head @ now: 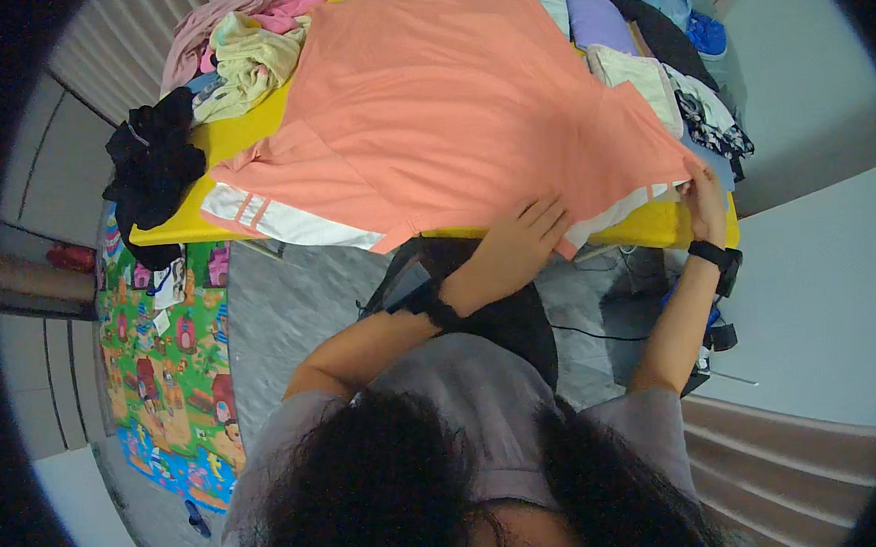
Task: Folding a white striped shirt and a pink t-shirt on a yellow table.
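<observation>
A coral short-sleeved shirt (444, 110) with white striped shoulder panels lies spread over a yellow-covered table (230, 139). Its neck side faces me and hangs slightly over the near edge. My left hand (525, 235) rests flat on the cloth beside the neckline, fingers stretched out, holding nothing. At the right corner, my right hand (704, 196) pinches the end of the right-hand sleeve between thumb and fingers. The left-hand sleeve lies partly bunched near the table's left end.
Black cloth (153, 162) hangs off the table's left end, near a pile of pale yellow (256, 60) and pink clothes. Folded clothes, including a purple one (599, 20), line the right side. A patterned play mat (176, 376) covers floor at left; a black cable (597, 333) runs below.
</observation>
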The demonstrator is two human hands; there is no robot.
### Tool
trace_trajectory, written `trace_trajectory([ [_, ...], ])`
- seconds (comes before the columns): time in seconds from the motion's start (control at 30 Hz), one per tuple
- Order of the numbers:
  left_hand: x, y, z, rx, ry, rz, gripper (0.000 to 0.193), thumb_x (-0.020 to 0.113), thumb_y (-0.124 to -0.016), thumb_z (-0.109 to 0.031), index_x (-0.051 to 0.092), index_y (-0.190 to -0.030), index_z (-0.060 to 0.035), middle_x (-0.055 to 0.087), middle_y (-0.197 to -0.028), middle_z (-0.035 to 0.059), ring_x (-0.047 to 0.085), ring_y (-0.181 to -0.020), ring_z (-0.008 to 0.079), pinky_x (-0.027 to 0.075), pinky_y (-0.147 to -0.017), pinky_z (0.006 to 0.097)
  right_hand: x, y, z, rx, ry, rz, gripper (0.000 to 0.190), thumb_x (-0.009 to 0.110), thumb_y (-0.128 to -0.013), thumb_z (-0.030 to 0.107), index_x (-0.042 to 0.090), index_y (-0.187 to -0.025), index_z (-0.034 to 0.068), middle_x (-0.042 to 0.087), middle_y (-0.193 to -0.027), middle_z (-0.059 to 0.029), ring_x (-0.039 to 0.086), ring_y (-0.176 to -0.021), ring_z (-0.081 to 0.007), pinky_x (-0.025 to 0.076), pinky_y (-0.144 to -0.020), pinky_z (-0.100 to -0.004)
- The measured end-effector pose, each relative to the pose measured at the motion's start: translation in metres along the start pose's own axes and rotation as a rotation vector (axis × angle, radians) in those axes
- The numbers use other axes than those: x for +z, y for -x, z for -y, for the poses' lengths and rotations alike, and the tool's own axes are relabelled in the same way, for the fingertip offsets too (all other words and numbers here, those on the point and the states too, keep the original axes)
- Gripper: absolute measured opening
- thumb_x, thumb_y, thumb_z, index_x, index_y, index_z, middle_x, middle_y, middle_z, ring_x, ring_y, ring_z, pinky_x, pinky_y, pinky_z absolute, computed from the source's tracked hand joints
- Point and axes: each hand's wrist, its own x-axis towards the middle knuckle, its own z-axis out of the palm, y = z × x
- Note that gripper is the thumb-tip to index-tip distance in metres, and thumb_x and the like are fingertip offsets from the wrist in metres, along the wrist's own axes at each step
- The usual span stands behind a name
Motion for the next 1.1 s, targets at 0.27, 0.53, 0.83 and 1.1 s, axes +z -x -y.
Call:
trace_trajectory([
  [0.27,-0.008,0.023,-0.010,-0.031,0.211,-0.131,0.028,0.063,-0.077,-0.012,0.059,-0.102,-0.0004,0.056,-0.099,0.0110,0.053,-0.096,0.0285,0.045,-0.083,0.0382,0.099,-0.029,0.068,-0.360,-0.306,0.118,0.017,0.059,-0.084,0.014,0.063,-0.097,0.003,0.062,-0.097,-0.0037,0.057,-0.089,-0.0149,0.045,-0.081,-0.0279],
  [0.53,0.007,0.030,0.004,0.034,0.288,-0.223,0.013,0.062,-0.075,-0.010,0.060,-0.086,-0.0025,0.055,-0.089,0.0082,0.055,-0.086,0.0244,0.047,-0.076,0.0348,0.306,-0.023,0.024,-0.323,0.453,0.627,0.020,0.053,-0.085,0.011,0.060,-0.101,0.001,0.061,-0.079,-0.0079,0.057,-0.059,-0.0172,0.048,-0.055,-0.0304],
  [0.83,0.014,0.035,0.006,0.061,0.366,-0.298,0.014,0.057,-0.082,-0.010,0.059,-0.090,0.0009,0.059,-0.092,0.0163,0.058,-0.089,0.0349,0.049,-0.079,0.0409,0.275,0.021,0.041,-0.657,0.444,0.623,0.026,0.053,-0.088,0.013,0.059,-0.111,0.004,0.061,-0.109,-0.0139,0.059,-0.100,-0.0276,0.051,-0.080,-0.0396],
  [1.1,0.000,0.030,-0.003,-0.019,0.352,-0.324,0.012,0.053,-0.086,-0.008,0.059,-0.091,0.0013,0.059,-0.097,0.0148,0.060,-0.091,0.0295,0.050,-0.080,0.0374,0.259,0.000,0.006,-1.061,0.772,0.438,0.028,0.054,-0.087,0.012,0.058,-0.113,0.002,0.056,-0.117,-0.0209,0.052,-0.111,-0.0379,0.041,-0.097,-0.0420],
])
